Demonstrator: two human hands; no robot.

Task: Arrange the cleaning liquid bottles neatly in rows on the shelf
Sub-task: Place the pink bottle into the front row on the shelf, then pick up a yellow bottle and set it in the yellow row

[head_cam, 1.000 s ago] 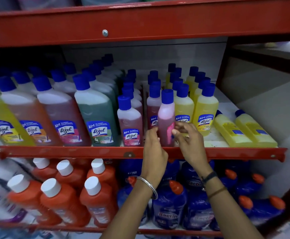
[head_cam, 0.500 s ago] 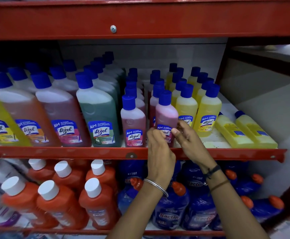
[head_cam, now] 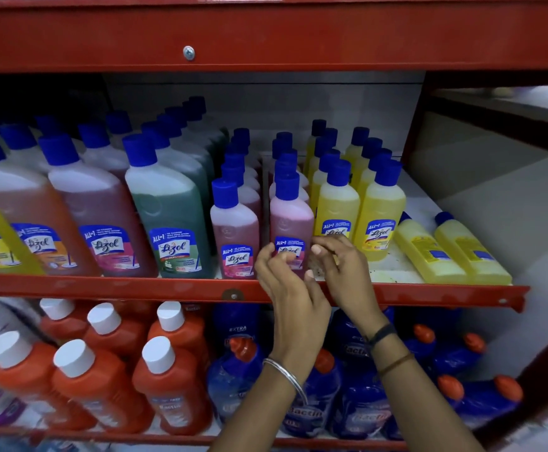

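- A person is reaching both hands up to a red metal shelf (head_cam: 168, 288) crowded with cleaning bottles, working on one small pink bottle (head_cam: 290, 220) standing upright at the near edge, in the middle of the shelf.
- The left hand (head_cam: 285, 282) is curling around the bottle's lower left side, its fingers (head_cam: 264, 256) loosely spread and touching the label; the right hand (head_cam: 341, 265) is cupping the lower right side with fingers (head_cam: 320, 249) bent and slightly apart. Neither hand is clamping hard.
- To do this step well, I judge the hands should be turning the label to face near and nudging the base level with the neighbouring pink bottle (head_cam: 235, 230) just to its left, keeping the bottle upright.
- A front yellow bottle (head_cam: 336, 216) is standing just beside it on the right, so a careless push sideways could be knocking that row.
- Behind the pink bottle, a file of blue-capped bottles is running toward the far wall, leaving little room to slide back.
- On the far right of the shelf, two yellow bottles (head_cam: 452, 252) are lying on their sides, not yet stood in a row.
- Larger bottles, including a green one (head_cam: 168, 223), are filling the left of the shelf.
- Below, orange bottles (head_cam: 96, 380) and dark blue bottles (head_cam: 357, 402) are filling the lower shelf, apart from the hands.
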